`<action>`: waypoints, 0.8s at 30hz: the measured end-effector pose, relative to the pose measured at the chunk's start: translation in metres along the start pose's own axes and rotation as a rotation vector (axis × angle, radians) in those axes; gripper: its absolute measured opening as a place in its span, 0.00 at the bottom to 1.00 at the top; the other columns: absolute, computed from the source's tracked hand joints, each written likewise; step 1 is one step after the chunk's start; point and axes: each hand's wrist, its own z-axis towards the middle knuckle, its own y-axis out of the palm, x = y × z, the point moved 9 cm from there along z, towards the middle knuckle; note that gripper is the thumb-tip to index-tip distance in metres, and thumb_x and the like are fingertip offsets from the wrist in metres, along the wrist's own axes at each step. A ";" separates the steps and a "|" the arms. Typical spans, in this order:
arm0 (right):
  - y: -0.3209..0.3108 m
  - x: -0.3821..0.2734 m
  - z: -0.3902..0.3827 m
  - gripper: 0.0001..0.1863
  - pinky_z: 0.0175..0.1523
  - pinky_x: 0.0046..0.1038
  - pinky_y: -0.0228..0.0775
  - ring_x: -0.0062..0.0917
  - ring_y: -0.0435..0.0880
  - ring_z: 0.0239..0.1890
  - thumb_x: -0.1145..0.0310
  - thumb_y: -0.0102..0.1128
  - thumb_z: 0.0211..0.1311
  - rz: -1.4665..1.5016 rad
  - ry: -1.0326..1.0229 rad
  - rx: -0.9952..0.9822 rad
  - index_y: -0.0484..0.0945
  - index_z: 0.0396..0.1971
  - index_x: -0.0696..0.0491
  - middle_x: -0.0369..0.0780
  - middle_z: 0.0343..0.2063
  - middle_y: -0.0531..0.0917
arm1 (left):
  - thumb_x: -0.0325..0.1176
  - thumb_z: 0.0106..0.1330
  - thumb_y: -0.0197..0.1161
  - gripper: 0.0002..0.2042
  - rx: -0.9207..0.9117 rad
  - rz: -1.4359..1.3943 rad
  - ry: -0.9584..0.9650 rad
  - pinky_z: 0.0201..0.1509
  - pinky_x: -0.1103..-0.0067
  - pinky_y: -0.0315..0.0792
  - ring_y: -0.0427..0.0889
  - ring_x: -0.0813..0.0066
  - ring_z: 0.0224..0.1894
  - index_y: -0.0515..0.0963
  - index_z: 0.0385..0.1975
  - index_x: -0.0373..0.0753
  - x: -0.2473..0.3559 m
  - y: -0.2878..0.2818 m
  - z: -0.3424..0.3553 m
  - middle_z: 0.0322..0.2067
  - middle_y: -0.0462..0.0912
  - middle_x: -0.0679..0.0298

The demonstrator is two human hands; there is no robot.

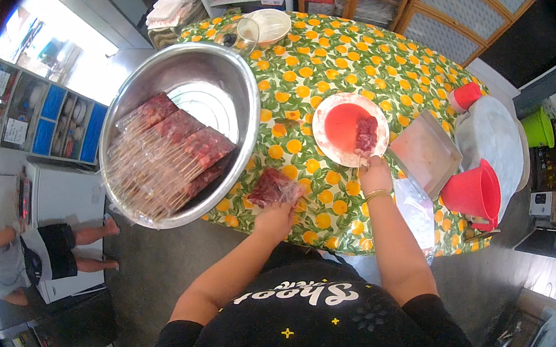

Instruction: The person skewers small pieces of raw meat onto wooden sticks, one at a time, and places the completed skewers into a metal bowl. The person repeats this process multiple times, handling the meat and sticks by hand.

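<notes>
My right hand [376, 177] is closed round the stick ends of raw meat skewers [366, 134]. Their dark red meat rests on the right side of a white plate [328, 155] with red liquid in it. Left of the plate, my left hand [274, 220] grips a clear plastic wrap [289, 190] at the near edge of a flat pack of raw meat [268, 186] on the table. A big metal basin [249, 101] at the left holds several plastic-wrapped packs of meat skewers [171, 134], their sticks pointing toward the left and near side.
A flowered tablecloth [320, 59] covers the table. Right of the plate are a shallow metal tray [428, 149], a red bucket [472, 194], a red cup [466, 96] and a plastic sheet [414, 213]. A pale bowl [271, 25] stands at the back. Another person [47, 253] is at the far left.
</notes>
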 end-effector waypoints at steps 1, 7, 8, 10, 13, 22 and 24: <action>0.007 0.005 0.005 0.13 0.50 0.45 0.75 0.48 0.81 0.47 0.63 0.60 0.60 -0.045 -0.005 -0.062 0.77 0.41 0.54 0.50 0.41 0.80 | 0.40 0.66 0.56 0.10 0.005 -0.009 -0.009 0.43 0.59 0.77 0.82 0.51 0.40 0.76 0.35 0.39 0.000 0.000 0.000 0.36 0.81 0.53; 0.037 0.020 0.018 0.11 0.47 0.45 0.77 0.47 0.83 0.43 0.69 0.57 0.61 -0.207 0.005 -0.186 0.77 0.43 0.55 0.49 0.39 0.82 | 0.39 0.64 0.57 0.09 0.060 -0.004 0.028 0.40 0.59 0.77 0.82 0.50 0.38 0.76 0.34 0.39 0.001 -0.002 -0.002 0.34 0.81 0.53; 0.039 0.020 0.020 0.11 0.46 0.45 0.77 0.47 0.84 0.42 0.70 0.56 0.61 -0.200 -0.006 -0.185 0.78 0.42 0.55 0.50 0.38 0.83 | 0.39 0.64 0.58 0.09 0.043 -0.009 0.018 0.40 0.59 0.77 0.82 0.50 0.38 0.76 0.34 0.39 -0.001 0.000 -0.001 0.34 0.81 0.54; 0.040 0.028 0.023 0.10 0.46 0.44 0.77 0.47 0.84 0.40 0.70 0.56 0.60 -0.177 0.008 -0.183 0.79 0.40 0.55 0.51 0.36 0.84 | 0.38 0.64 0.58 0.09 0.047 0.006 0.035 0.40 0.58 0.77 0.82 0.51 0.38 0.76 0.34 0.39 -0.001 0.000 -0.001 0.33 0.81 0.54; 0.037 0.044 0.028 0.10 0.47 0.43 0.76 0.46 0.85 0.39 0.68 0.56 0.59 -0.100 0.040 -0.168 0.83 0.35 0.55 0.51 0.34 0.85 | 0.38 0.63 0.58 0.09 0.053 -0.013 0.029 0.40 0.58 0.77 0.82 0.51 0.38 0.75 0.34 0.39 -0.001 -0.001 0.000 0.33 0.81 0.54; 0.035 0.062 0.033 0.10 0.47 0.45 0.75 0.47 0.84 0.38 0.67 0.58 0.56 0.027 0.009 -0.075 0.84 0.29 0.57 0.52 0.32 0.84 | 0.40 0.64 0.59 0.11 0.058 -0.025 0.034 0.39 0.58 0.77 0.82 0.50 0.37 0.75 0.34 0.38 -0.002 -0.002 -0.001 0.32 0.81 0.53; 0.039 0.058 0.032 0.10 0.47 0.45 0.75 0.48 0.84 0.38 0.67 0.57 0.57 -0.040 -0.001 -0.105 0.83 0.29 0.58 0.53 0.31 0.84 | 0.40 0.64 0.59 0.11 0.045 -0.029 0.013 0.39 0.58 0.77 0.82 0.50 0.36 0.76 0.34 0.38 -0.003 0.000 0.001 0.32 0.81 0.53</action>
